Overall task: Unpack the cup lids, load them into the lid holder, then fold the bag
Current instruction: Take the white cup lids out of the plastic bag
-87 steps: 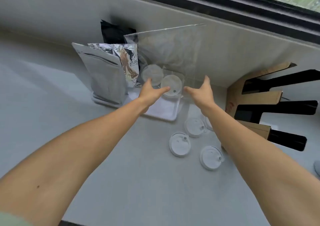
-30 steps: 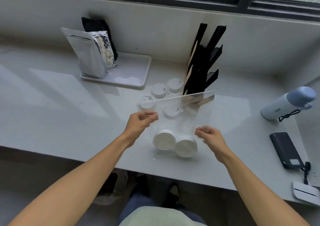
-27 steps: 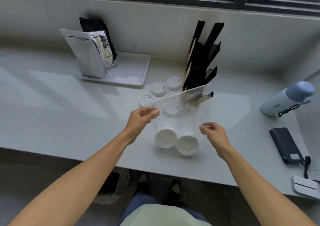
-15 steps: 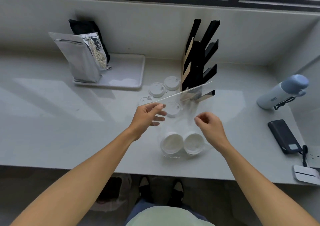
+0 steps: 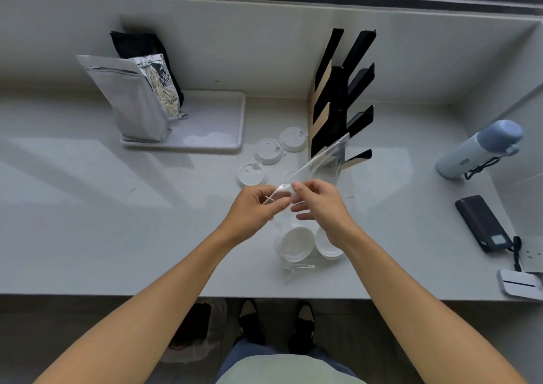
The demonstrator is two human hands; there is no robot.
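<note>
— Hands? Bag?
— I see left hand (image 5: 255, 207) and right hand (image 5: 318, 204) pinching the clear bag's (image 5: 316, 163) top edge at centre; two lid stacks (image 5: 295, 244) lie inside, near six o'clock.
— Writing?
— The bottle's (image 5: 477, 150) print at three o'clock is unreadable.

clear bag (image 5: 318, 160): held upright | lids (image 5: 294, 243): two stacks inside | lid holder (image 5: 338, 101): upright behind

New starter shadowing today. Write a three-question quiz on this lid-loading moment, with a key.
1. True or false: both hands pinch the clear plastic bag's top edge.
2. How many loose lids lie in plain view beside the lid holder?
3. The two lid stacks in the bag are: A) in the holder B) on the tray C) on the counter.

Key: 1 true, left hand and right hand; 2 three; 3 C.
</note>
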